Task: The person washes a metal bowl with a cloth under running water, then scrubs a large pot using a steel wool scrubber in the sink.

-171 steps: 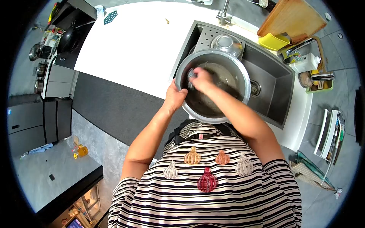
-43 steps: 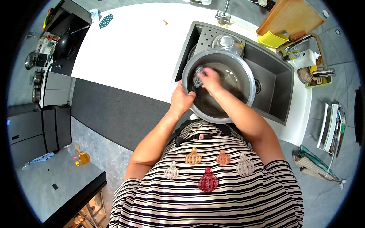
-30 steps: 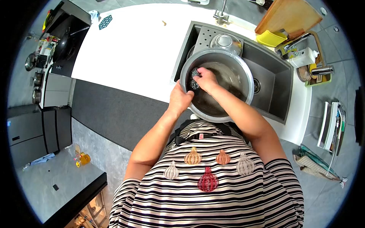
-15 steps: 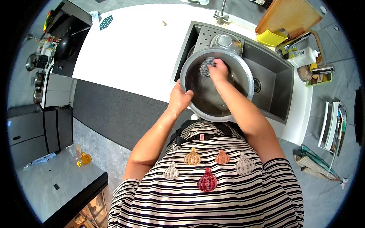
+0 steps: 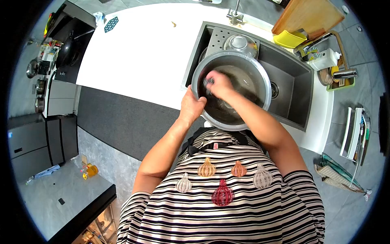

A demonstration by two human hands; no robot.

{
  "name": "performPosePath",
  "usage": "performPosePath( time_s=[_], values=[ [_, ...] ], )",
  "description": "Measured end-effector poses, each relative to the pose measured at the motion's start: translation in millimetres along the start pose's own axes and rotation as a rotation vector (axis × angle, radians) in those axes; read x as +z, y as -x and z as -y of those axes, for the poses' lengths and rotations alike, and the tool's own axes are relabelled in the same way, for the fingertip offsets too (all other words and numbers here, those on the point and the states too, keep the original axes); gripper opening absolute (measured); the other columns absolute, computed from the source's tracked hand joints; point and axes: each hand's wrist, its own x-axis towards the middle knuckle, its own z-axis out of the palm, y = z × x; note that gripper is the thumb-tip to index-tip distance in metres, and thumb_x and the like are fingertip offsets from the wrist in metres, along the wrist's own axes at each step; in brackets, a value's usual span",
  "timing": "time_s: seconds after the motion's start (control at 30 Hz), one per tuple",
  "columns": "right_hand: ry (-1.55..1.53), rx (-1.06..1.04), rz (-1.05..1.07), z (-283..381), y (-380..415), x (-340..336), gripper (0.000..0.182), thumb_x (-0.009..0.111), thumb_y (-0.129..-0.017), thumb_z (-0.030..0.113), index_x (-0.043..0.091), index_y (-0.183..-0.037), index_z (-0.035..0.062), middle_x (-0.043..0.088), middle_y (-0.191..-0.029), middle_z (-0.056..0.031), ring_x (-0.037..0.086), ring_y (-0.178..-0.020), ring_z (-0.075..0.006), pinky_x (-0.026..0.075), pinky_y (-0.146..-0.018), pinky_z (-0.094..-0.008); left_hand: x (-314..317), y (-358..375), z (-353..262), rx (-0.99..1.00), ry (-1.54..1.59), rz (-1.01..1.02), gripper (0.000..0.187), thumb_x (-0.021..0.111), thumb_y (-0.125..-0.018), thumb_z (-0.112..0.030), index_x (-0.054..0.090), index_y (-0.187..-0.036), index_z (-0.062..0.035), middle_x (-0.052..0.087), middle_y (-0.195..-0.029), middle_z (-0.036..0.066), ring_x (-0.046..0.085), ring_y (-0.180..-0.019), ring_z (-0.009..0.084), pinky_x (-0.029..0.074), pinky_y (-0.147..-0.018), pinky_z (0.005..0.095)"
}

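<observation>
A large round metal basin (image 5: 266, 87) rests tilted over the left part of the dark sink (image 5: 302, 95), with murky water inside. My left hand (image 5: 192, 105) grips the basin's left rim, its thumb over the edge. Inside the basin, against the left inner wall, my right hand (image 5: 219, 85) is closed on a grey scrubber (image 5: 209, 82), mostly hidden by the fingers and slightly blurred. Behind the basin, a glass lid or bowl (image 5: 241, 43) sits on the perforated grey tray (image 5: 219, 38).
A chrome faucet (image 5: 235, 17) stands behind the sink. To the right back are a wooden board (image 5: 308, 15), a yellow container (image 5: 289, 39), a white bottle (image 5: 326, 59) and a second tap (image 5: 344, 74). A patterned teal mat (image 5: 111, 24) lies on the white counter (image 5: 138, 53).
My right hand has moved left and toward me inside the basin with the scrubber, from the upper middle to the left wall. My left hand stays on the rim.
</observation>
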Motion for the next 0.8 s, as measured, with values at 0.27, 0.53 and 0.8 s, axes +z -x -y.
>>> performPosePath(
  time_s=[0.27,0.53,0.8],
  values=[
    [0.379,0.125,0.245,-9.1,8.1,-24.6,0.072,0.072,-0.07,0.029,0.038,-0.132,0.0133,0.058,-0.112,-0.0169,0.055,-0.106,-0.0303,0.041,-0.093,-0.0375,-2.5,1.2,-8.9,-0.041,-0.026,0.007,0.045,0.058,-0.069,-0.012,0.048,-0.111,0.0019,0.062,-0.094,0.024,0.059,-0.092,0.0381,0.046,-0.083,0.0411],
    [0.411,0.252,0.138,7.9,9.4,-20.6,0.103,0.066,-0.073,0.036,-0.004,-0.142,0.0067,0.054,-0.118,-0.0203,0.055,-0.105,-0.0335,0.041,-0.092,-0.0401,-4.2,2.6,-10.3,-0.064,-0.015,0.025,0.05,0.058,-0.068,-0.012,0.045,-0.115,0.0015,0.061,-0.097,0.024,0.059,-0.093,0.0384,0.046,-0.084,0.0414],
    [0.324,0.338,0.143,6.9,10.3,-21.2,0.103,0.069,-0.069,0.034,0.0,-0.143,0.0144,0.056,-0.115,-0.021,0.054,-0.107,-0.0329,0.041,-0.093,-0.0362,-4.0,3.2,-5.3,-0.044,0.002,0.026,0.051,0.058,-0.068,-0.012,0.044,-0.116,0.0021,0.061,-0.096,0.025,0.059,-0.094,0.0386,0.046,-0.084,0.041]
  ],
)
